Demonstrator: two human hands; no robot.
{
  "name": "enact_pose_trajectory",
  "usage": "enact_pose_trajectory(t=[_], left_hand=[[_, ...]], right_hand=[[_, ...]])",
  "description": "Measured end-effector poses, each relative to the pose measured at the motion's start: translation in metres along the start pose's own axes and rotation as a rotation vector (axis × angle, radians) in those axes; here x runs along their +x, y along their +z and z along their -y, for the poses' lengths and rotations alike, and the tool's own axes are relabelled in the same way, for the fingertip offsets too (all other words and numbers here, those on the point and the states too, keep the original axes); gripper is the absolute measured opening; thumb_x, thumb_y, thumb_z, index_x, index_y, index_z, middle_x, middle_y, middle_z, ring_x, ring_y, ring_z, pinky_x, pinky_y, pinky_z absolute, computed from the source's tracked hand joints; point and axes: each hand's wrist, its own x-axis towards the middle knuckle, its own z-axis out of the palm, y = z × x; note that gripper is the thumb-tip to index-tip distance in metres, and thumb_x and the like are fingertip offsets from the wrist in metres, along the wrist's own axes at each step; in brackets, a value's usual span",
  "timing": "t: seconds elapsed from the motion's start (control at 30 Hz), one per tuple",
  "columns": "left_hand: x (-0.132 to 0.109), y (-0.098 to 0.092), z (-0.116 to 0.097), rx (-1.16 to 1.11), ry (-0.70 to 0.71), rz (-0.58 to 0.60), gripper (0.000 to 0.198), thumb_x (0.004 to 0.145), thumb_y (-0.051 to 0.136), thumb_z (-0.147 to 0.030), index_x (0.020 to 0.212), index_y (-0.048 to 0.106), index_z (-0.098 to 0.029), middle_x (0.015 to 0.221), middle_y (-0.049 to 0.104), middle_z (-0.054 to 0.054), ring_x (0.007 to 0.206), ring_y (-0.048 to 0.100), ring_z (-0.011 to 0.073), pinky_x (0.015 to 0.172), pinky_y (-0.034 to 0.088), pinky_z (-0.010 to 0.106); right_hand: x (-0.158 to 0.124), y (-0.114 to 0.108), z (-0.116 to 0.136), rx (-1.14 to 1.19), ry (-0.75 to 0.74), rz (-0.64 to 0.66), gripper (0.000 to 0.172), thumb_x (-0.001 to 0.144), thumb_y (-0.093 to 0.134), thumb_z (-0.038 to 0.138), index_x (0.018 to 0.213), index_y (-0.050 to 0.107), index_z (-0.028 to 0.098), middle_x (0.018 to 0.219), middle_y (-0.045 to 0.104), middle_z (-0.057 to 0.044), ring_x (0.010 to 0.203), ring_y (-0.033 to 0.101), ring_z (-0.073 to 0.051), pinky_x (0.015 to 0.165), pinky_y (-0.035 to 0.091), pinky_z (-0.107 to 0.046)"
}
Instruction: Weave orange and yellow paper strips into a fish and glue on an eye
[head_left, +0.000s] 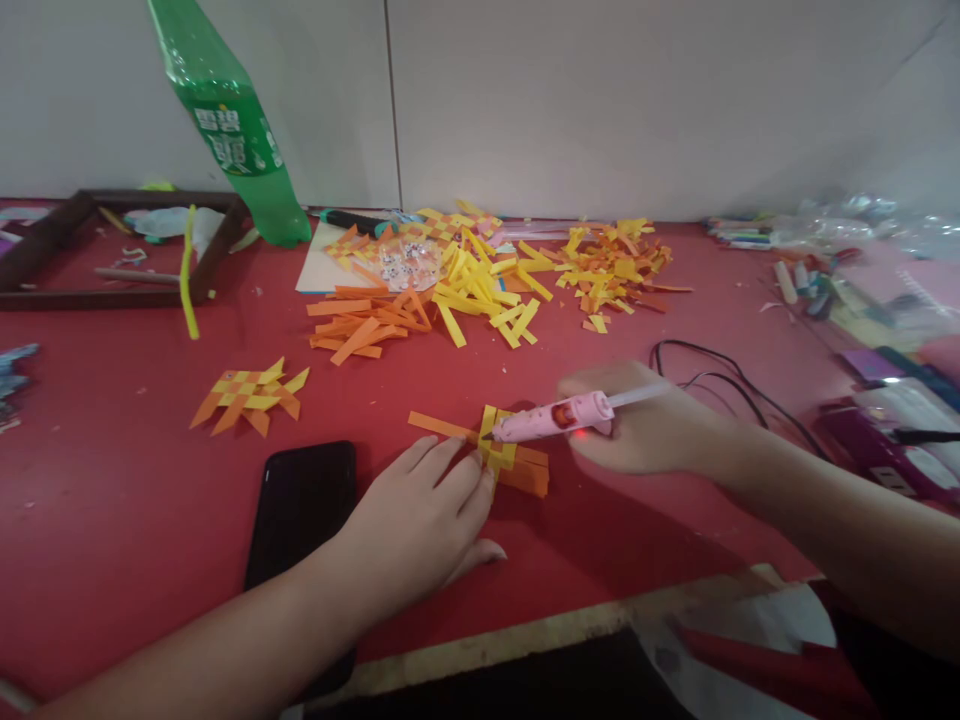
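My right hand (637, 425) is wrapped round a pink glue gun (551, 418), with a clear glue stick (637, 394) jutting from its back end. The gun's dark nozzle tip meets or nearly meets a small woven piece of yellow and orange paper strips (497, 440) on the table. My left hand (420, 510) lies over the near left side of that piece, fingertips resting on it and thumb apart, not pinching. One orange strip sticks out to the left, and wider orange ends (529, 475) stick out to the right. A finished-looking woven paper fish (251, 395) lies at the left.
Loose orange strips (360, 325), yellow strips (480, 285) and paper scraps (615, 262) lie beyond my hands. A green bottle (244, 150) stands beside a brown frame (67, 300). A black phone (304, 510) lies near my left forearm. A black cord (720, 365) curves behind my right hand.
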Motion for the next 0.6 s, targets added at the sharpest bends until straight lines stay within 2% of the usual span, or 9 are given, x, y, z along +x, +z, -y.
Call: enact_pose_trajectory(t=[0.17,0.6], left_hand=[[-0.0008,0.0008,0.0,-0.008,-0.006,0.01,0.052,0.087,0.066,-0.052,0.115,0.069,-0.008,0.112,0.073,0.014,0.11,0.066,0.0356,0.094,0.054,0.049],[0.0001,-0.0001,-0.0001,-0.01,-0.011,0.009,0.053,0.087,0.066,-0.052,0.114,0.069,-0.007,0.113,0.073,0.014,0.11,0.066,0.036,0.094,0.055,0.049]], right_hand=[[0.0027,-0.0065,0.0044,-0.02,-0.024,0.015,0.017,0.071,0.045,0.018,0.064,0.029,0.021,0.055,0.037,0.003,0.053,0.029,-0.011,0.054,0.019,-0.027],[0.0089,-0.0089,0.0084,-0.05,-0.068,-0.031,0.021,0.071,0.044,0.017,0.061,0.026,0.021,0.053,0.039,0.002,0.052,0.032,-0.011,0.053,0.02,-0.027]])
